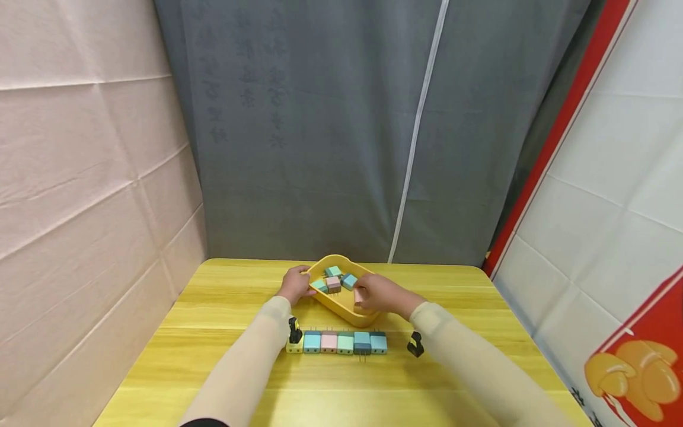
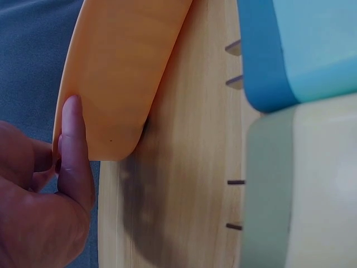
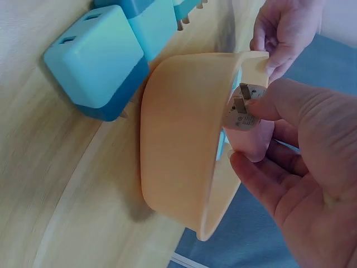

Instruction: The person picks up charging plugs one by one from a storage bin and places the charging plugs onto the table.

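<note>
My left hand (image 1: 294, 286) grips the left rim of a yellow plastic tray (image 1: 368, 321), its thumb (image 2: 72, 131) along the outer wall. Over the tray's right end, my right hand (image 1: 380, 293) pinches a pink charger plug (image 3: 251, 139) between thumb and fingers. Two flat prongs (image 3: 241, 106) stick out of its printed face, close to the thumb. Inside the tray lie several more charger plugs, among them a pink one (image 1: 333, 284), a blue one (image 1: 349, 280) and a green one (image 1: 333, 271).
In front of the tray, a row of charger plugs runs side by side on the wooden table (image 1: 213, 356), from a yellow one (image 1: 294, 347) to a blue one (image 1: 378, 343) at the right. Most of their prongs point toward the tray. A grey curtain (image 1: 320, 148) hangs behind.
</note>
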The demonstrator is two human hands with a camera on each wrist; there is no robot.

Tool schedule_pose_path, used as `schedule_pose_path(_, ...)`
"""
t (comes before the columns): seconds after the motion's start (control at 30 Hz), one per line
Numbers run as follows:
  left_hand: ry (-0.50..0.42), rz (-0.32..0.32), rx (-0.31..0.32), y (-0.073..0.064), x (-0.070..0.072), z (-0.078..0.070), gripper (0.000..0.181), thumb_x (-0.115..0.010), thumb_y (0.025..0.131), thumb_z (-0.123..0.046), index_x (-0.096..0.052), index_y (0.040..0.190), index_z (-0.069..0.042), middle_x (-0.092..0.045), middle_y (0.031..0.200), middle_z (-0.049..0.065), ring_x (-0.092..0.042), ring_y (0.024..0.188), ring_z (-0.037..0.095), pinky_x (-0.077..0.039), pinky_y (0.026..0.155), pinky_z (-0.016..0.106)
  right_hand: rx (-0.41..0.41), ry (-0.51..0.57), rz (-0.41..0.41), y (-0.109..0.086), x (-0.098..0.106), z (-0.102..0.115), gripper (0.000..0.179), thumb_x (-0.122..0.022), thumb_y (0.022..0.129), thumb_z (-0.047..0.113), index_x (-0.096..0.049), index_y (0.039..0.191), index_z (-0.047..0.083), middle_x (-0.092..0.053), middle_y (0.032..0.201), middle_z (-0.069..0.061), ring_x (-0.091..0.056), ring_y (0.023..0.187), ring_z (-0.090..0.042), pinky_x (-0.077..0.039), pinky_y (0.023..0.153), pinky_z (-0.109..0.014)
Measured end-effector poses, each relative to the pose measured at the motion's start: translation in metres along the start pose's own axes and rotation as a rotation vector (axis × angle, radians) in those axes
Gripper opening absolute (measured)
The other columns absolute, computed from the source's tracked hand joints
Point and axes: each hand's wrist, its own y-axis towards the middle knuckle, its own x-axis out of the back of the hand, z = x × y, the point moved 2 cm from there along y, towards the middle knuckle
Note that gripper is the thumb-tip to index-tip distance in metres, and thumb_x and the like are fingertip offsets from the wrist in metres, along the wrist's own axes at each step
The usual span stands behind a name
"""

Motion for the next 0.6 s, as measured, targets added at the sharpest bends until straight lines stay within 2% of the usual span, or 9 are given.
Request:
schedule_pose_path(0.23,0.001,-0.001,-0.002,0.0,0.001,-0.002,0.044,-0.048,0.116,-0.007,-0.054,0.16,0.0,-0.059,0.146,0.034,-0.071,0.087,0.024,-0.069,0.088,0.045,0.032,-0.006,0.017,-0.021,0.009,0.008,0.042,-0.084,0.095,0.012,-0.074,0.135,0.003,-0.069,0.117,-0.004,-0.06,0.097,-0.016,-0.059,0.087,-0.036)
schedule_pose_path(0.4,-0.008,-0.006,-0.002,0.003,0.001,0.0,0.045,-0.047,0.116,-0.006,-0.054,0.159,0.002,-0.059,0.147,0.034,-0.072,0.09,0.026,-0.07,0.083,0.04,0.027,0.044,0.012,-0.035,0.014,0.011,0.042,-0.085,0.095,0.009,-0.073,0.135,0.0,-0.069,0.118,-0.004,-0.061,0.099,-0.017,-0.061,0.089,-0.038)
schedule_pose_path(0.6,-0.02,-0.009,0.004,0.008,0.0,0.005,0.044,-0.048,0.116,-0.007,-0.055,0.159,0.0,-0.059,0.147,0.032,-0.073,0.09,0.027,-0.07,0.077,0.036,0.025,0.067,-0.003,-0.049,0.014,0.004,0.043,-0.085,0.093,0.008,-0.074,0.134,-0.001,-0.072,0.121,-0.005,-0.063,0.102,-0.018,-0.062,0.089,-0.038)
